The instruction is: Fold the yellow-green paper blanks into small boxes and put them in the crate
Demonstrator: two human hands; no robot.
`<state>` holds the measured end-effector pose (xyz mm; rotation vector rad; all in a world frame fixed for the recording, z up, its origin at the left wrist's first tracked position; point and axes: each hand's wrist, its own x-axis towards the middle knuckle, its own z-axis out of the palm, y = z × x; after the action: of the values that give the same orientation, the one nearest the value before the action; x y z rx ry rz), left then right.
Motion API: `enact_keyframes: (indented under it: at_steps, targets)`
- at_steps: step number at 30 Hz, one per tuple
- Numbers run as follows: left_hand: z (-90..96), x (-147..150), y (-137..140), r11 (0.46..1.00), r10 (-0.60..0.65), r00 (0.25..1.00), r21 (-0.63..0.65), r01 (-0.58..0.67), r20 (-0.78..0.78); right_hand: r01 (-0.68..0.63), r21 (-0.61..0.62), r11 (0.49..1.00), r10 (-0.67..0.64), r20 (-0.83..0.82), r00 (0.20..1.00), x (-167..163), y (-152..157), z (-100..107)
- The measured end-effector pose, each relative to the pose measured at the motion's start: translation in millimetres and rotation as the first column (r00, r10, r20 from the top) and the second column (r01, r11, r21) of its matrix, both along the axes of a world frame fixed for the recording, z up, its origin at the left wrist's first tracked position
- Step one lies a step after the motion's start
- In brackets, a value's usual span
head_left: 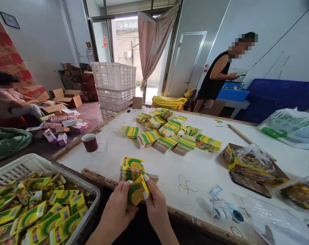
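Observation:
Between my two hands, at the table's near edge, is a small yellow-and-green carton point(136, 194) with a swirl print. My left hand point(120, 204) grips its left side. The fingers of my right hand point(155, 200) pinch its upper right, where a yellow flap point(145, 184) stands up. Some fingertips have white coverings. Just beyond my hands stands a stack of flat cartons point(132, 166) with the same print. Farther back on the table lies a heap of bundled flat cartons point(167, 131).
Folded cartons point(54, 207) fill a white plastic crate point(96, 192) at the left. A brown mug point(89, 143), an open display box point(231, 156), a phone point(250, 184) and tape rolls point(224, 211) sit on the white table point(167, 173). One person point(215, 75) stands behind; another point(13, 98) sits left.

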<state>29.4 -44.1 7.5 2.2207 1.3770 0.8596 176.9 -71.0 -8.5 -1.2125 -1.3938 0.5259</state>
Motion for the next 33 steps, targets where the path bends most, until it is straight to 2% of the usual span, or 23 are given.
enact_keyframes:
  at_steps: [3,5,8,12,17,23,29,33]
  targets:
    - [3.4,-4,5,0.998,-0.036,0.999,0.059,0.033,0.040,-0.095,0.042,0.995,0.088,0.145,0.986,5,0,1]
    - [7.8,-9,8,0.992,-0.060,0.997,0.110,0.054,0.051,-0.144,0.025,0.989,0.135,0.221,0.966,7,0,3]
    - [16.5,-17,11,0.985,-0.082,0.995,0.154,0.074,0.051,-0.150,-0.007,0.989,0.147,0.248,0.957,11,3,8]
    - [29.0,-26,13,0.990,-0.135,0.989,0.056,0.132,0.053,-0.235,-0.014,0.972,0.231,0.252,0.940,23,6,17]
    - [37.6,-30,12,0.984,-0.155,0.987,-0.076,0.158,0.044,-0.386,-0.052,0.921,0.388,0.215,0.896,32,5,22]
    - [40.7,-35,11,0.991,-0.109,0.991,-0.075,0.114,0.074,-0.304,-0.055,0.951,0.308,0.211,0.928,17,9,9]
    - [43.0,-41,10,0.983,-0.087,0.992,-0.152,0.101,0.094,-0.402,-0.091,0.911,0.412,0.256,0.875,22,15,15]
    - [44.8,-37,11,0.981,-0.120,0.990,-0.141,0.130,0.077,-0.392,-0.100,0.915,0.404,0.177,0.898,22,12,9]
